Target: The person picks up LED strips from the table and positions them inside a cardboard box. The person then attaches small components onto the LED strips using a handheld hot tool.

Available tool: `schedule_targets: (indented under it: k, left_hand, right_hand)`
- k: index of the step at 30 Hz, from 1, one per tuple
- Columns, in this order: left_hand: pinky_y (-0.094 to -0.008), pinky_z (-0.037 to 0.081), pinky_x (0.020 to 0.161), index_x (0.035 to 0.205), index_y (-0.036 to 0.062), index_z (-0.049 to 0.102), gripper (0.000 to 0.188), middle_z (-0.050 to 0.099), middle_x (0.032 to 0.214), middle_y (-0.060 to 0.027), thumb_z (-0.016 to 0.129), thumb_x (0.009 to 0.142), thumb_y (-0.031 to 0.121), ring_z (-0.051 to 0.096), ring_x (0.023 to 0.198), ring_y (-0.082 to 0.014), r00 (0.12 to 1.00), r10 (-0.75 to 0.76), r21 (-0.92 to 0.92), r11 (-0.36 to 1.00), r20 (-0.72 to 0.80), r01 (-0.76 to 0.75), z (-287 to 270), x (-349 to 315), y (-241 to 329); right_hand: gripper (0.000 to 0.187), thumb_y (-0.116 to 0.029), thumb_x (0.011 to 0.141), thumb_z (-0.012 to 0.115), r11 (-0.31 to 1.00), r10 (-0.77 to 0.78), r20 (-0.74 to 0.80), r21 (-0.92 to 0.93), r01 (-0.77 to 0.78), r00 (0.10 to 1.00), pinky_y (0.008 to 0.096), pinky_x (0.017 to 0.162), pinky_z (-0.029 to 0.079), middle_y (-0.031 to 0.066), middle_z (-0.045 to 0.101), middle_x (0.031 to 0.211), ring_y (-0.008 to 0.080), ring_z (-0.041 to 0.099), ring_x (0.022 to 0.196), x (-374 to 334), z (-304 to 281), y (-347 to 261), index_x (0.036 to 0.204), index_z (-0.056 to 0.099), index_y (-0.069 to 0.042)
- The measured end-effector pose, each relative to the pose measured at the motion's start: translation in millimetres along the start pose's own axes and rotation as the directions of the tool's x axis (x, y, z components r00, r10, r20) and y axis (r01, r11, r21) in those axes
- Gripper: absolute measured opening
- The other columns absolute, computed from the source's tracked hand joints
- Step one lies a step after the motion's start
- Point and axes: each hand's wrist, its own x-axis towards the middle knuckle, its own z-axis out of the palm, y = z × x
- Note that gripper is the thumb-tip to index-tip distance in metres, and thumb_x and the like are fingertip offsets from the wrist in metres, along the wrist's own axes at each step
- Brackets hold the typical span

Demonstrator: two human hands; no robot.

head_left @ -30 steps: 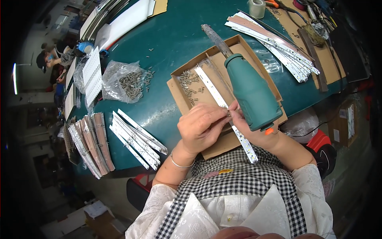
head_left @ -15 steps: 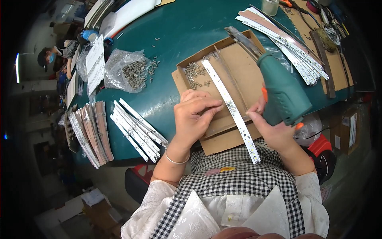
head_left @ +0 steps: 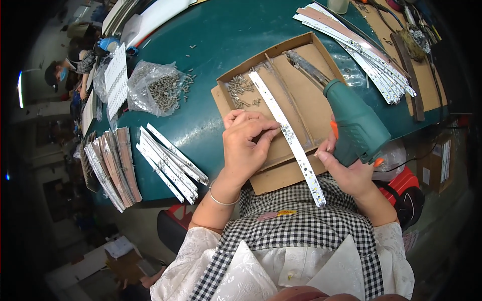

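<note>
A long white LED circuit strip (head_left: 293, 143) lies slantwise over a shallow cardboard box (head_left: 283, 175), its near end by my apron. My left hand (head_left: 247, 143) is closed in a pinch, thumb and forefinger at the strip's left edge. Anything between those fingertips is too small to make out. My right hand (head_left: 346, 170) is closed round the handle of a green soldering gun (head_left: 359, 118) with an orange trigger. Its long dark tip points away from me over the box's right part. Small metal pieces (head_left: 241, 88) lie in the box's far left corner.
At left are loose white strips (head_left: 170, 165), a bundled stack of strips (head_left: 113, 165) and a plastic bag of small metal parts (head_left: 155, 90). More strips (head_left: 356, 55) lie at far right, beside a board with tools (head_left: 411, 42). Another person (head_left: 68, 70) sits far left.
The soldering gun's tip has come lower and nearer, from over the box's far edge to inside it. My hands have barely moved, and the view has shifted slightly.
</note>
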Motion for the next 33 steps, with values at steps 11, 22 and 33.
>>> schedule_targets:
  k: [11, 22, 33]
  left_hand:
    - [-0.0353, 0.038, 0.092, 0.083, 0.0096, 0.077, 0.017, 0.067, 0.077, -0.0023, 0.079, 0.068, 0.001, 0.062, 0.076, -0.0166, 1.000, -0.013, -0.005, 1.000, 0.002, 0.013, 2, -2, -1]
    - [-0.0330, 0.039, 0.088, 0.083, 0.0083, 0.076, 0.019, 0.069, 0.079, -0.0015, 0.078, 0.068, -0.003, 0.064, 0.079, -0.0143, 1.000, 0.012, 0.010, 1.000, 0.003, -0.012, 0, -2, -1]
    - [-0.0332, 0.039, 0.088, 0.082, 0.0087, 0.076, 0.019, 0.069, 0.077, -0.0010, 0.078, 0.068, -0.004, 0.065, 0.080, -0.0136, 1.000, 0.030, 0.029, 0.999, -0.003, -0.030, 0, 0, -2]
  right_hand:
    - [0.064, 0.014, 0.086, 0.062, 0.998, 0.015, 0.011, 0.061, -0.015, 1.000, 0.0301, 0.082, 0.052, 0.0055, 0.052, 0.096, 0.0138, 0.059, 0.087, -2, 3, 8, 0.143, 0.035, 0.002]
    - [0.028, 0.012, 0.083, 0.067, 0.990, 0.027, -0.075, 0.137, -0.016, 0.997, 0.0268, 0.078, 0.054, 0.0039, 0.060, 0.093, 0.0113, 0.062, 0.087, -2, 5, 4, 0.104, 0.056, -0.002]
    - [0.062, 0.015, 0.084, 0.061, 0.996, -0.006, 0.007, 0.087, 0.005, 1.000, 0.0296, 0.079, 0.051, 0.0055, 0.051, 0.094, 0.0137, 0.058, 0.085, -1, 2, 11, 0.140, 0.038, 0.002]
